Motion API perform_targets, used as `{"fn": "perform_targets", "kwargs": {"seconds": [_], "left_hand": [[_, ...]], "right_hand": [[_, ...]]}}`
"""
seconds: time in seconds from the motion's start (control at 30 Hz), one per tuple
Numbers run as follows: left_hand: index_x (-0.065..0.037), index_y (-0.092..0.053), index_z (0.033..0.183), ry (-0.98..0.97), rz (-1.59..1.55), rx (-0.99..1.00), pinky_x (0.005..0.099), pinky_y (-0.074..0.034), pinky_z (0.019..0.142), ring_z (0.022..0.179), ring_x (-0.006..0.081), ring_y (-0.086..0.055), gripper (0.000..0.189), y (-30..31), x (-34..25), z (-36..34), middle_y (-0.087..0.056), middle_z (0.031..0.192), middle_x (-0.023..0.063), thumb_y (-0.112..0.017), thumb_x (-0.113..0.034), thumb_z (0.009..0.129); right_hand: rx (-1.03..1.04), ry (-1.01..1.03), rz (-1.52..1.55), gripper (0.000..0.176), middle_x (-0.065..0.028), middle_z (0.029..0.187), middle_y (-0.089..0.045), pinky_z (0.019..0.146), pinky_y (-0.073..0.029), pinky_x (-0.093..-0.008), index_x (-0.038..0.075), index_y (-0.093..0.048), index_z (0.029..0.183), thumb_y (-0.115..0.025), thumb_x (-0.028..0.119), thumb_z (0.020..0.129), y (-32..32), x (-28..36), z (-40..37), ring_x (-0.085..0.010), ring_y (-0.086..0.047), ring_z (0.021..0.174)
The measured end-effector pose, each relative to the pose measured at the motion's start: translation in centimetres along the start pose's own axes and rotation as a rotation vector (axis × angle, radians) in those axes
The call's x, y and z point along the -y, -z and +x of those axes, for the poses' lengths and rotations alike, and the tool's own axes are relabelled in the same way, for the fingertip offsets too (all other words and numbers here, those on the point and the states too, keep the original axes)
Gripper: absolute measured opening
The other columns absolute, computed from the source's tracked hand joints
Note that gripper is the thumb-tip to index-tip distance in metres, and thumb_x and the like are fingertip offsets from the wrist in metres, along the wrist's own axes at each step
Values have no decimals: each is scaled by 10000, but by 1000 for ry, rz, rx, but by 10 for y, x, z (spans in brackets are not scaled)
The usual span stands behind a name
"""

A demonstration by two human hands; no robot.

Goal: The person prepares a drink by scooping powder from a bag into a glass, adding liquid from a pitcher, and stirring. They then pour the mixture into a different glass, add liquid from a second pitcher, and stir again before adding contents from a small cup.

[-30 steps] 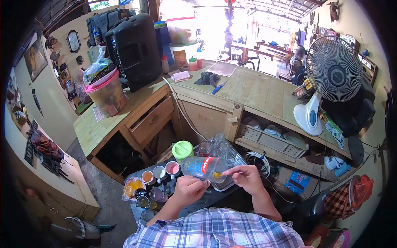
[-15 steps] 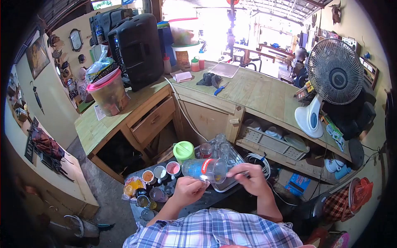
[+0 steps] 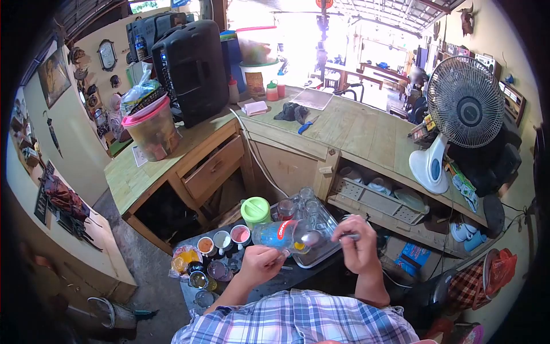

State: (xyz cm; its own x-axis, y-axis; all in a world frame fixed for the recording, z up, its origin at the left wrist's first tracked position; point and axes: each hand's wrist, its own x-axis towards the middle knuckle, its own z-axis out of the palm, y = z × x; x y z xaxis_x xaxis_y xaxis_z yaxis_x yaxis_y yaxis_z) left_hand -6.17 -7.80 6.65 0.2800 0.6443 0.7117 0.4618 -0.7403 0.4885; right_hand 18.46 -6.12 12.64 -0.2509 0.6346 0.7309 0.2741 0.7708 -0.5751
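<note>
My left hand [image 3: 262, 262] is closed at the near side of a clear glass mug [image 3: 264, 234] with a red label, which lies tilted on its side with its mouth to the right. Something small and yellow [image 3: 299, 246] shows at the mouth. My right hand [image 3: 357, 243], fingers pinched, grips a metal spoon [image 3: 311, 238] whose bowl is right at the mug's mouth. Behind the mug stands a light green lidded container [image 3: 255, 211]. Several clear glasses [image 3: 306, 198] are on a metal tray [image 3: 316, 259] beyond it.
Cups of orange powder [image 3: 205, 245], white [image 3: 222, 239] and pink contents [image 3: 240, 234] stand to the left on the dark table. Near them are a purple-tinted glass [image 3: 219, 269] and an orange-filled bag [image 3: 183, 259]. A wooden counter [image 3: 355, 123] with a fan [image 3: 429, 163] curves around the front.
My right hand has moved a little right and up from the mug's mouth, turning, and the spoon bowl now shows there. The left hand and mug are nearly still.
</note>
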Motion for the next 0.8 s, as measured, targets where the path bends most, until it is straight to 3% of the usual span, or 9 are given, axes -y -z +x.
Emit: {"fn": "perform_targets", "kwargs": {"seconds": [0.1, 0.23, 0.37, 0.43, 0.53, 0.6, 0.73, 0.8], "left_hand": [[-59, -514, 614, 7, -2, -33, 332, -357, 409, 437, 219, -478, 236, 0, -3, 2, -441, 513, 60, -738, -26, 678], [-52, -548, 627, 80, -28, 25, 314, -346, 407, 430, 206, -483, 211, 1, 3, -5, -457, 515, 60, -751, -42, 685], [-47, -552, 615, 142, -137, -10, 285, -311, 397, 389, 174, -430, 231, 2, -1, -3, -427, 475, 57, -767, -62, 696], [-44, -552, 613, 173, -171, -9, 276, -299, 395, 376, 162, -408, 236, 2, 0, -2, -413, 462, 58, -771, -68, 698], [-39, -557, 618, 175, -256, -7, 250, -272, 395, 383, 111, -373, 238, 0, 3, -6, -400, 454, 34, -779, -65, 701], [-36, -565, 626, 288, -328, 13, 227, -252, 404, 410, 57, -356, 231, 2, 1, -8, -409, 466, 7, -782, -54, 702], [-44, -561, 619, 340, -427, 42, 214, -229, 419, 442, 22, -330, 239, 7, -1, -7, -391, 474, -36, -782, -45, 708], [-56, -533, 599, 377, -585, 124, 207, -217, 437, 457, 14, -308, 273, 7, 1, -10, -365, 484, -67, -778, -44, 718]], "right_hand": [[175, -17, -25, 84, -79, 757, -624, 700, -415, -357, 53, -567, 862, -590, 130, 838, -17, -1, 4, -255, -550, 705], [-11, 30, -124, 64, -67, 797, -632, 718, -406, -370, 73, -579, 863, -582, 50, 804, 7, 6, 3, -257, -566, 719], [156, -3, -153, 83, -58, 780, -622, 752, -410, -381, 90, -596, 861, -593, 44, 791, -14, 7, 9, -262, -559, 730], [128, 28, -163, 88, -55, 788, -623, 759, -410, -381, 91, -599, 867, -598, 46, 791, -11, 7, 7, -259, -560, 738], [29, 50, -172, 94, -43, 809, -626, 768, -406, -378, 93, -606, 876, -608, 51, 792, 0, 8, 6, -250, -555, 746], [-23, 17, -173, 98, -34, 814, -626, 770, -402, -375, 102, -616, 879, -618, 60, 791, 1, 9, 4, -243, -549, 761], [229, 36, -124, 99, -20, 834, -635, 781, -395, -369, 117, -630, 885, -632, 77, 794, -10, 11, 8, -244, -541, 795], [154, 43, -141, 101, -21, 828, -637, 793, -392, -367, 113, -641, 886, -644, 82, 790, 4, 16, 8, -248, -541, 792]]}}
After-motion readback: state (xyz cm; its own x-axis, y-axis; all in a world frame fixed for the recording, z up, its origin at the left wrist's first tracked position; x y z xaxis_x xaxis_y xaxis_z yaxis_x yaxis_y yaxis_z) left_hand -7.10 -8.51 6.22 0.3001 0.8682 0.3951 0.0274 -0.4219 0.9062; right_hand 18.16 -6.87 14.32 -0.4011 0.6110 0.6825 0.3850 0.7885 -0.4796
